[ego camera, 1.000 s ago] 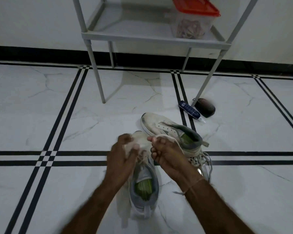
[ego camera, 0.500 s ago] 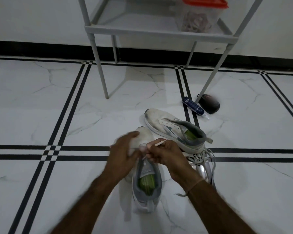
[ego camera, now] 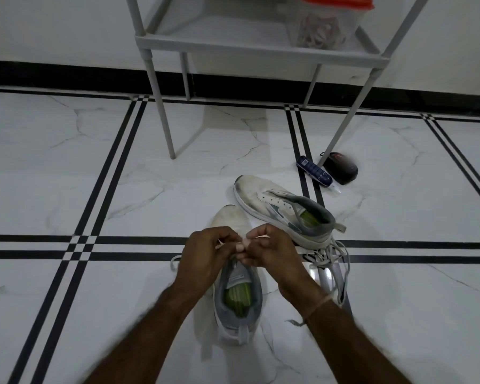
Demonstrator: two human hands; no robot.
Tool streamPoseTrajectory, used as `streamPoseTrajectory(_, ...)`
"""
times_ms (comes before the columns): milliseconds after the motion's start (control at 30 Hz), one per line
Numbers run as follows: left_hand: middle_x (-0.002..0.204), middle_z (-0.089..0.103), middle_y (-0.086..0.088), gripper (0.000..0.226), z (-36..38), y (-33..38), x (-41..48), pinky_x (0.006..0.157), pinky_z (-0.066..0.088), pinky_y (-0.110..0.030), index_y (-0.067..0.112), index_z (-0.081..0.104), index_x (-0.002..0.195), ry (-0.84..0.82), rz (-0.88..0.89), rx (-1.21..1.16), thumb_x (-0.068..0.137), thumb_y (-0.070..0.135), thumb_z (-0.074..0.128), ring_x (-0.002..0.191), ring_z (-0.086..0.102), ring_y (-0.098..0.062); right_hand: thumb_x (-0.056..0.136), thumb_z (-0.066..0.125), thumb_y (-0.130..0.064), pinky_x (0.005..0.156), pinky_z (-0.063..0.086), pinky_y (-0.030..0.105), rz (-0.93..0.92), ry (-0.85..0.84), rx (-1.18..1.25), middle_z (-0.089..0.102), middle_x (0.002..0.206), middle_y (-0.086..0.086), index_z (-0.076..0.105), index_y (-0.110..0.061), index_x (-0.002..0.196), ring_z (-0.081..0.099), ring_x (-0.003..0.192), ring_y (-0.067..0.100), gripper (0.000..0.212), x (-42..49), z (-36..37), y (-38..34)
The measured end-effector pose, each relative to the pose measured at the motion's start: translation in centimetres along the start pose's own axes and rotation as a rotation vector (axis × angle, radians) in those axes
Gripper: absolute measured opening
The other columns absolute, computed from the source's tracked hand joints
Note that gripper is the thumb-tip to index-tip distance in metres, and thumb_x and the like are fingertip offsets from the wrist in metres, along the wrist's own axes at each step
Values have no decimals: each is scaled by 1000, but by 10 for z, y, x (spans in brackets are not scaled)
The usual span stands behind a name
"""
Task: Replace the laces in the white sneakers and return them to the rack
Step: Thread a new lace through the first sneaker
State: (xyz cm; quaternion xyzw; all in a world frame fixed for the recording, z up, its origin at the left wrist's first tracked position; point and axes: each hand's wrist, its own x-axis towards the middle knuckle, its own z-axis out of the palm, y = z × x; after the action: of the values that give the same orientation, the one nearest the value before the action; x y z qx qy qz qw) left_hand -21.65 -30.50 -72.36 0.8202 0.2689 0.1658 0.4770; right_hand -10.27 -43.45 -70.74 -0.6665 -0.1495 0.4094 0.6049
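Lacing the near sneaker point(ego camera: 237, 303) on the floor point(ego camera: 122, 189) before the rack point(ego camera: 261, 42), I pinch its lace point(ego camera: 174, 261) in the curled fingers point(ego camera: 227, 239) of my left hand point(ego camera: 207, 257) and right hand point(ego camera: 273, 253); next, I judge, comes feeding another eyelet.

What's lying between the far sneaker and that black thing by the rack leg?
A small dark-blue oblong item lies there, right beside the black thing, shown in the head view.
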Motion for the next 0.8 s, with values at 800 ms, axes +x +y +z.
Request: streamPoseTrajectory(800, 76, 68, 17, 26, 12, -9, -17, 69, 48, -23, 30, 78, 80, -24, -130, 183, 71, 52, 66, 77, 63, -4, 91, 70, -5, 62, 60, 27, -90, 58, -397, 76, 76, 1, 80, -9, 91, 72, 70, 14, 11, -9, -17, 34)
